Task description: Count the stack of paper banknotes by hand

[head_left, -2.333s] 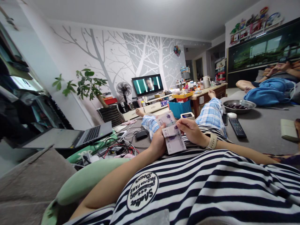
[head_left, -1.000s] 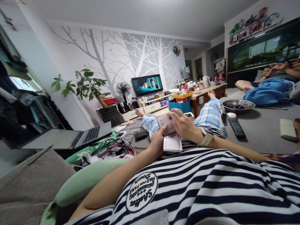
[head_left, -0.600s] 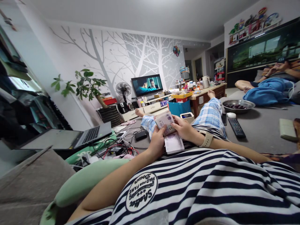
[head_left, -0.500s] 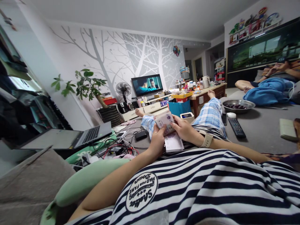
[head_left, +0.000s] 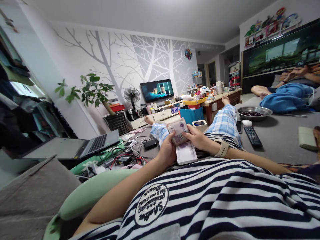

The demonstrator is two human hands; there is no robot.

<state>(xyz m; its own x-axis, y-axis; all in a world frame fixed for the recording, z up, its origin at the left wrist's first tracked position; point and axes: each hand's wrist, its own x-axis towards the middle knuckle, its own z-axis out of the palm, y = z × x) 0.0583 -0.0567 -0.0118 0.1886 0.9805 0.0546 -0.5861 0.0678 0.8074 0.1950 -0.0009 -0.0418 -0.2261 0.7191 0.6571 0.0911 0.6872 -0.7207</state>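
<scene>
I lie back in a striped shirt with a thick stack of purple banknotes (head_left: 183,146) held over my belly. My left hand (head_left: 167,151) is closed round the stack from the left, thumb on top. My right hand (head_left: 198,138), with a watch on the wrist, pinches the top notes, which are bent upward at the far end. The lower part of the stack hangs toward my shirt.
An open laptop (head_left: 75,146) and tangled cables (head_left: 125,158) lie at my left by a green pillow (head_left: 92,190). A remote (head_left: 252,135), a metal bowl (head_left: 254,112) and a small white box (head_left: 199,124) sit on the right. Another person (head_left: 287,91) lies at far right. A TV (head_left: 157,90) plays ahead.
My right hand has kept flicking notes over the top of the stack, reaching forward and drawing back. The stack has stayed in my left hand over my belly.
</scene>
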